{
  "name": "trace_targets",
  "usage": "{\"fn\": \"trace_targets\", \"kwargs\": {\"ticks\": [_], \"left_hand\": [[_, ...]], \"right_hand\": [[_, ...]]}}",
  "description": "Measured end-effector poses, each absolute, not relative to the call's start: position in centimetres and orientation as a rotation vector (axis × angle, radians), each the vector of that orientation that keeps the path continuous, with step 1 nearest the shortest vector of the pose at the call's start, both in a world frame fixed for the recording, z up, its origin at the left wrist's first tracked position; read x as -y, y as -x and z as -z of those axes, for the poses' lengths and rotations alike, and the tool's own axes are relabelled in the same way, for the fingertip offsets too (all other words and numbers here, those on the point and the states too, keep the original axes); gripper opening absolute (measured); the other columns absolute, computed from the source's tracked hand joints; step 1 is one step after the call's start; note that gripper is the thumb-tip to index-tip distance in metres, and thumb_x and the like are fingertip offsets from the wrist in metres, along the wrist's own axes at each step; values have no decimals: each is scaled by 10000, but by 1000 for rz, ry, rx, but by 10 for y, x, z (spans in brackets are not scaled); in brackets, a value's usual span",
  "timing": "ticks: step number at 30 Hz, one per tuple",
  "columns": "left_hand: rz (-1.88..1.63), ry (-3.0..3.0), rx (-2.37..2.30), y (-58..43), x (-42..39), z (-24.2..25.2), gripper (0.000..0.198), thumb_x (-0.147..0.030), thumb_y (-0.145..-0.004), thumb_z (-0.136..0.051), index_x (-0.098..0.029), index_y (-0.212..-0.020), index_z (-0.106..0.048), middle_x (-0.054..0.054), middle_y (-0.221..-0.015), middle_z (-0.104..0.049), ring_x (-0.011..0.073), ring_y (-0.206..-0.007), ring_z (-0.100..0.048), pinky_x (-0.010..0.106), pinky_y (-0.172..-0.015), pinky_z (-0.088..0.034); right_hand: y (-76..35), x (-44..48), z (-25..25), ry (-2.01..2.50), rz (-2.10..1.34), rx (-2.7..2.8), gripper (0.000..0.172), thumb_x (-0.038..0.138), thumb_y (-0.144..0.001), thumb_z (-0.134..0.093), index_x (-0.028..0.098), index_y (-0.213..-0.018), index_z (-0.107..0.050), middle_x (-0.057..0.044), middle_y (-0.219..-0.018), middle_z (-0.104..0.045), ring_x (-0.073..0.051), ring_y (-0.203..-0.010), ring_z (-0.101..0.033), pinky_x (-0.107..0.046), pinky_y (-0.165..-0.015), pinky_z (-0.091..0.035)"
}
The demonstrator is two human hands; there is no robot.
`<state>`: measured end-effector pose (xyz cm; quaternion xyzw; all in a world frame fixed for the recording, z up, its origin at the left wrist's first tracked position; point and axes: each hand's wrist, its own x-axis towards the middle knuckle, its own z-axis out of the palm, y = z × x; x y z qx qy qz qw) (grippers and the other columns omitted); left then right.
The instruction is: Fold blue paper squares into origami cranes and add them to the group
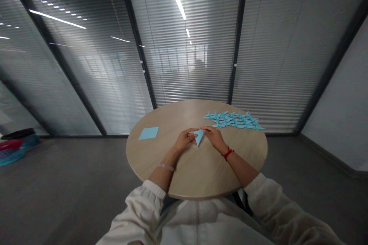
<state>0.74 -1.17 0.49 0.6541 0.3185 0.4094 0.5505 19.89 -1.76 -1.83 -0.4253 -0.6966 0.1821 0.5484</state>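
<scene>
Between my two hands, over the middle of the round table, is a light blue folded paper (199, 138) with a point directed toward me. My left hand (185, 139) is closed on its left side, thumb on the paper's face. At its upper right corner my right hand (212, 134) pinches the edge with thumb and fingertips. Farther back on the right lie several folded blue paper cranes (234, 120) in close rows. To the left rests a flat blue paper sheet (148, 133), apart from my hands.
The round wooden table (201, 176) stands before a glass wall with blinds (186, 80). On the floor at far left are a dark-rimmed basket (27, 138) and a red and blue basket (10, 153). A white wall (339, 103) closes off the right.
</scene>
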Motion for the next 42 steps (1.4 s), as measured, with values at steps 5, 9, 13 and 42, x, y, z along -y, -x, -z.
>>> {"fn": "trace_targets", "kwargs": {"ticks": [5,9,13,42], "left_hand": [[-1006,-1519,-807,-7,8,-3,591,-392,-639,-763,-76,-1116,-616,18,-657,-662,136,-568,-622,297,-629,-540],[-1009,-1499,-832,-7,9,-4,559,-354,-644,-766,-71,-1102,-617,21,-643,-666,143,-562,-630,304,-631,-547],[-1001,-1479,-824,-7,9,-3,548,-333,-648,-765,-73,-1107,-618,27,-654,-671,147,-582,-639,305,-641,-549],[-992,-1470,-706,-6,8,-1,625,-365,-628,-788,-79,-1145,-582,40,-725,-701,156,-670,-667,312,-726,-540]], "right_hand": [[-196,22,14,948,-397,1678,229,323,-839,-565,222,-991,-703,-80,-1018,-672,-190,-954,-606,-316,-822,-481],[-197,22,15,915,-407,1681,220,318,-811,-608,218,-982,-703,-87,-1056,-648,-198,-992,-591,-313,-809,-485],[-197,20,18,965,-391,1672,345,312,-798,-624,225,-1132,-640,-86,-1100,-633,-196,-997,-582,-312,-793,-479],[-195,21,16,963,-223,1833,129,228,-778,-654,186,-890,-703,-55,-857,-664,-182,-819,-577,-318,-786,-449]]}}
